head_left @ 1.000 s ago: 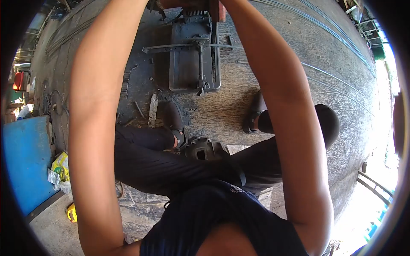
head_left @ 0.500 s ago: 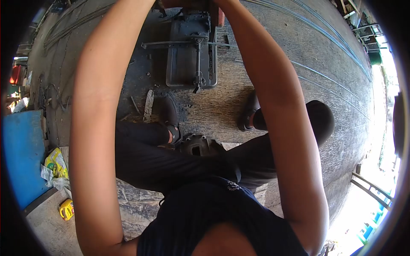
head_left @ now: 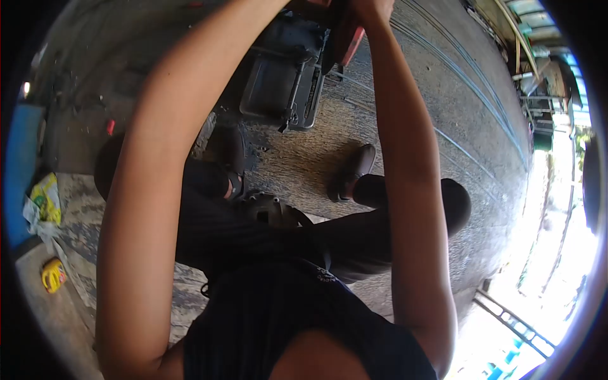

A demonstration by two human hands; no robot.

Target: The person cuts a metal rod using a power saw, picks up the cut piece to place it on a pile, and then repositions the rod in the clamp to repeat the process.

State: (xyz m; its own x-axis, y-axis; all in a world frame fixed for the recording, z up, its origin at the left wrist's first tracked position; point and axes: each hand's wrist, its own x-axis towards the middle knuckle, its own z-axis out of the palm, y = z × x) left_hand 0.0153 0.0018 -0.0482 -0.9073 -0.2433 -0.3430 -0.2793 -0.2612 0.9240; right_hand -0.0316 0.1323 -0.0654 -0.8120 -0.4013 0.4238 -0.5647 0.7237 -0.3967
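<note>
Tilted since half a second ago, the head view now swings the dark metal machine (head_left: 282, 79) up and to the right, where it sits askew at the top of the frame on the rough concrete floor (head_left: 405, 126); both arms have stayed raised over it. A red part (head_left: 349, 39) shows at the machine's upper right corner, its upper end cut off by the frame edge. The right hand (head_left: 370, 7) closes around something at that corner, but only its lower knuckles show, and what it grips cannot be made out. The left hand is out of sight above the top edge; only the left forearm (head_left: 190, 114) crosses the picture, so whether its fingers are spread or closed cannot be told. Thin steel rods (head_left: 468, 82) run in long lines across the floor to the right of the machine. Below it, the person's two feet in dark sandals (head_left: 351, 171) rest on the concrete, knees bent in black trousers, and a round grey metal casting (head_left: 269, 209) lies between the legs, partly hidden by the thigh. Far left, a blue panel (head_left: 19, 164), crumpled yellow packaging (head_left: 44, 199) and a small yellow object (head_left: 52, 273) blur at the lens edge.
</note>
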